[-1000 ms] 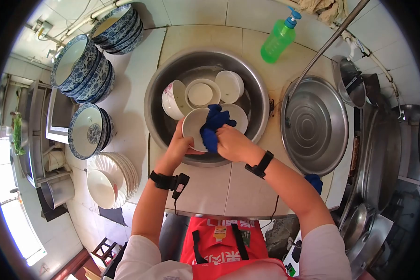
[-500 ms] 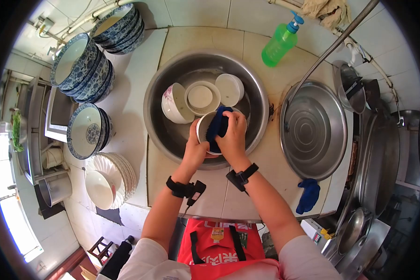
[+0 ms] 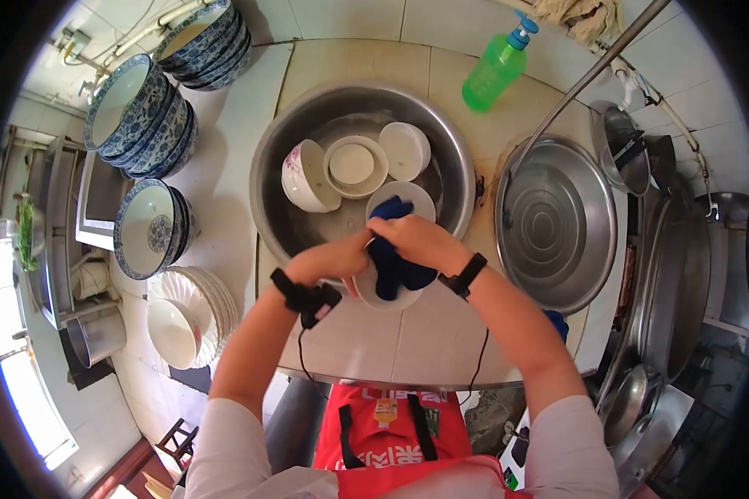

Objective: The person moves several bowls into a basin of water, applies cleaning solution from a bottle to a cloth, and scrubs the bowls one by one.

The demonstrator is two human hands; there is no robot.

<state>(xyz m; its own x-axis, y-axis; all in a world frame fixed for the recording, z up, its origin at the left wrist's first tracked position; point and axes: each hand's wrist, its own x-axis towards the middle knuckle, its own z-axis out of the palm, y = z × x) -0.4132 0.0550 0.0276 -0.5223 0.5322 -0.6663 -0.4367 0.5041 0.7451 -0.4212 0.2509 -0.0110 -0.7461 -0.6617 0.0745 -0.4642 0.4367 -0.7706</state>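
Protruding from the right grip [image 3: 418,240] is cloth [image 3: 398,271].

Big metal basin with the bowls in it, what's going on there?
A person's left hand holds a white bowl at the near edge of the basin, while the right hand holds a dark blue cloth against it. More bowls sit in the basin, and blue-patterned bowls are stacked off to the left.

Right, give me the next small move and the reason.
I'd keep it small: wipe the blue cloth around inside the held bowl. The left hand has its edge, and the right hand grips the cloth, which lies across the bowl.
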